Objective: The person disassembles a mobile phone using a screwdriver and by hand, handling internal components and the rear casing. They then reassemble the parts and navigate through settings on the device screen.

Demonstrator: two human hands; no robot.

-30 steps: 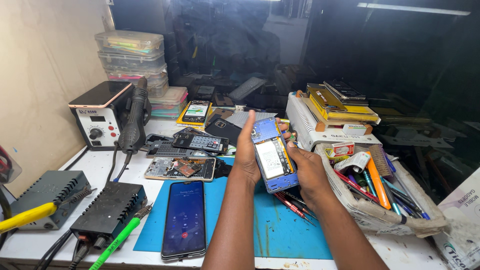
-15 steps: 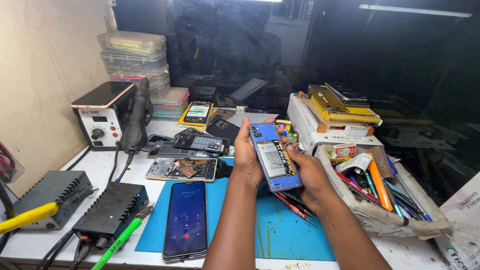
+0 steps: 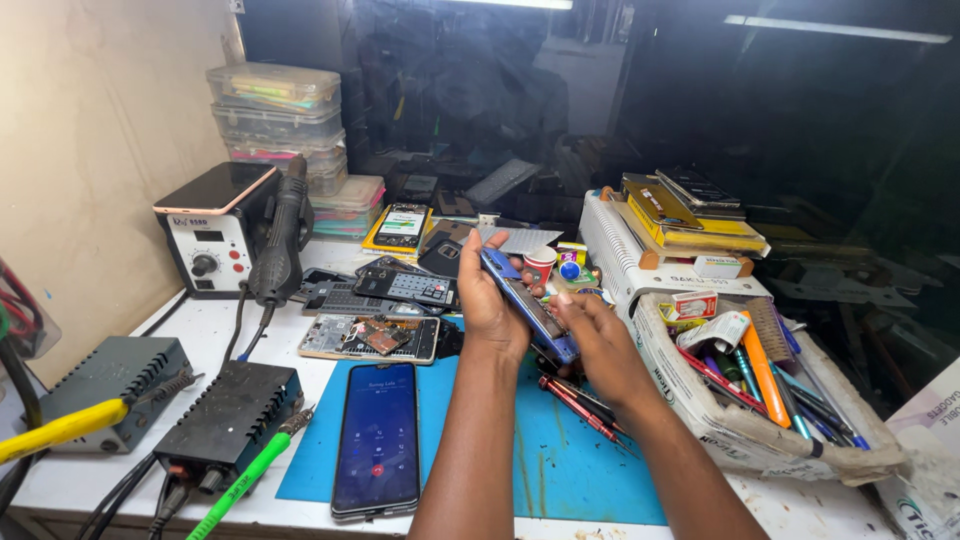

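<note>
Together our hands hold the blue phone [image 3: 527, 303] tilted on edge above the blue mat [image 3: 520, 450], left hand [image 3: 490, 300] clasping it at nine o'clock, right hand [image 3: 598, 340] at four o'clock, apparently to bring its side into view, while a lit phone [image 3: 377, 437] rests on the tabletop [image 3: 200, 330] at seven o'clock.

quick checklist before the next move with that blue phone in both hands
1. Both hands on the blue phone: ok, left hand grips its left side and right hand its lower end.
2. Phone held above the blue mat: ok.
3. Phone tilted edge-on to the camera: its face cannot be judged, cannot tell.
4. Red screwdrivers lie on the mat just under the right hand: not ok, close.
5. Lit phone lies flat on the mat, apart from the hands: ok.
6. Box of pens beside the right forearm: ok, not touching.
</note>
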